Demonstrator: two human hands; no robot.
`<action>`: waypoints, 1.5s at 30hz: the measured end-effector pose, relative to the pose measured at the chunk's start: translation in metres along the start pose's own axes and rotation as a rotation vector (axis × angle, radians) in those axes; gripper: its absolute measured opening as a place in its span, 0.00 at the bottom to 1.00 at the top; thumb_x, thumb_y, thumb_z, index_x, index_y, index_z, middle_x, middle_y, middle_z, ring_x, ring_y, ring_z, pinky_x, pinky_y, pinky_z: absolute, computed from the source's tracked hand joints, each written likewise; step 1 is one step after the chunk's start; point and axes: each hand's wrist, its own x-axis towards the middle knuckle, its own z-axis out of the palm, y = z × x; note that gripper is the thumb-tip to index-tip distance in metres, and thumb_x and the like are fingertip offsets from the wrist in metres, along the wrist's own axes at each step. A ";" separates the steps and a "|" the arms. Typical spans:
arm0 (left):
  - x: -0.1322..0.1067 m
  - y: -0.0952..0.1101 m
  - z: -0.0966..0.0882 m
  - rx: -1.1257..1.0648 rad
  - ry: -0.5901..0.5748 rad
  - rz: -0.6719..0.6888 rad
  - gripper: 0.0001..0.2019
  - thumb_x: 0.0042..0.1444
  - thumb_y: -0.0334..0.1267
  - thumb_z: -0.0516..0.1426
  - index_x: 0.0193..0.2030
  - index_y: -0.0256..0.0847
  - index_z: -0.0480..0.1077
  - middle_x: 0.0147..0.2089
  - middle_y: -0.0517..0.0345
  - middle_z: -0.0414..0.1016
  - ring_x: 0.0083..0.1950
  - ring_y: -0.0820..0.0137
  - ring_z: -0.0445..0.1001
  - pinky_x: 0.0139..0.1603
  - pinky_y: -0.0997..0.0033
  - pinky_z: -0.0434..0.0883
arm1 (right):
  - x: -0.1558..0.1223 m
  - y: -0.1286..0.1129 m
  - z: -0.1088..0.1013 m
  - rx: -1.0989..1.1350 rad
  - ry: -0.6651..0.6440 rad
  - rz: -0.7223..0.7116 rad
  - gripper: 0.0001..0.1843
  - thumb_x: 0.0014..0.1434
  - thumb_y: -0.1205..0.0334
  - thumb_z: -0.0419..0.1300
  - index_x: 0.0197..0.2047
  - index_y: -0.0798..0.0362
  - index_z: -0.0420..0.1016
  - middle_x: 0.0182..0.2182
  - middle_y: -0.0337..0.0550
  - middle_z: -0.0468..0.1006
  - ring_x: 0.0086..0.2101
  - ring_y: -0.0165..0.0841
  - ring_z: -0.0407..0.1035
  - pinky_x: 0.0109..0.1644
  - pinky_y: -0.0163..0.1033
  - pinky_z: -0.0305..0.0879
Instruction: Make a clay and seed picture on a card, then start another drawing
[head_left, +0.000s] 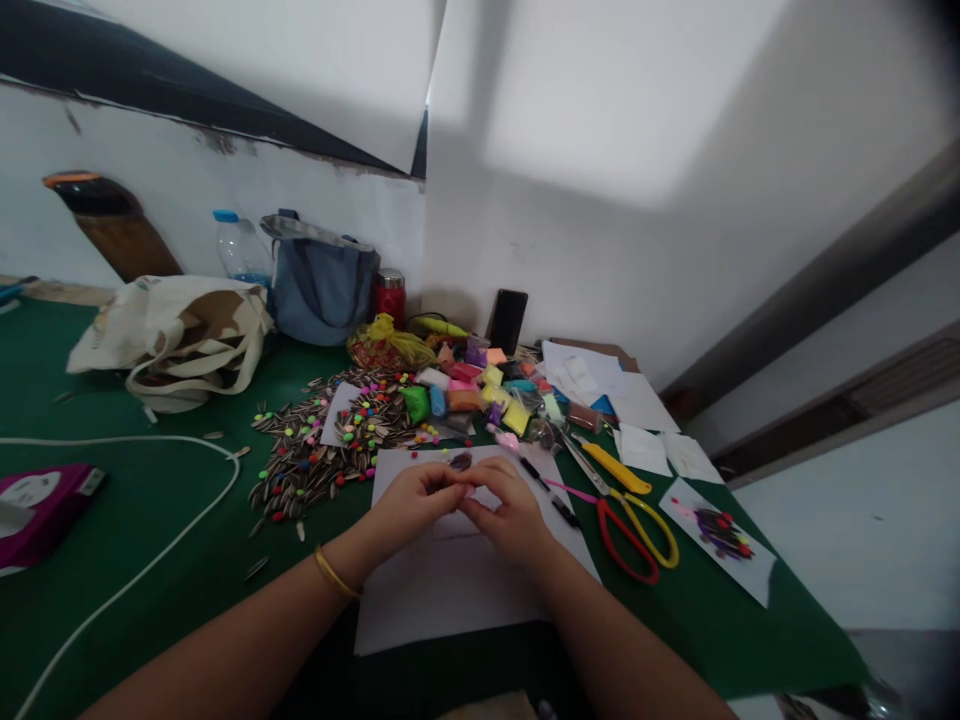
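Note:
My left hand (420, 503) and my right hand (515, 512) meet over white paper (427, 600), fingertips pinched together. Between them shows a small pink piece of clay (470, 491), mostly covered by the fingers. Just beyond the fingertips is a small dark purplish lump (460, 460); whether a hand touches it I cannot tell. A smaller white sheet (455, 526) lies beneath the hands. To the right of my right hand are a black pen (559, 503), scissors with red and yellow handles (628, 538) and a yellow utility knife (616, 469).
Sunflower seeds (311, 455) mixed with coloured beads spread left of the paper. Bagged coloured clay (465, 400) is heaped behind it. A decorated card (720, 540) lies right. Behind stand a phone (508, 320), red flask (390, 297) and blue bag (322, 285). A white cable (172, 540) crosses the left.

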 end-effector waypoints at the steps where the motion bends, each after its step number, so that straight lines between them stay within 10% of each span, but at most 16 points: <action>1: 0.000 0.000 0.000 -0.012 0.005 -0.010 0.13 0.52 0.47 0.61 0.30 0.37 0.74 0.26 0.61 0.69 0.30 0.73 0.65 0.32 0.73 0.62 | 0.000 0.000 0.000 -0.004 0.003 0.005 0.09 0.59 0.61 0.64 0.45 0.47 0.78 0.38 0.45 0.75 0.42 0.38 0.69 0.47 0.45 0.67; 33: 0.000 -0.006 -0.005 0.071 0.025 -0.076 0.16 0.52 0.50 0.61 0.31 0.37 0.78 0.26 0.58 0.72 0.29 0.71 0.67 0.31 0.73 0.64 | -0.001 0.000 -0.001 -0.072 0.023 0.014 0.09 0.60 0.57 0.64 0.45 0.45 0.81 0.35 0.44 0.75 0.39 0.37 0.70 0.44 0.44 0.69; 45: 0.001 -0.007 -0.004 0.390 0.152 0.198 0.15 0.57 0.50 0.58 0.33 0.41 0.77 0.32 0.57 0.76 0.35 0.68 0.72 0.38 0.70 0.67 | 0.004 -0.006 -0.005 0.051 0.068 0.157 0.07 0.62 0.56 0.62 0.35 0.50 0.76 0.31 0.40 0.75 0.34 0.33 0.70 0.40 0.39 0.67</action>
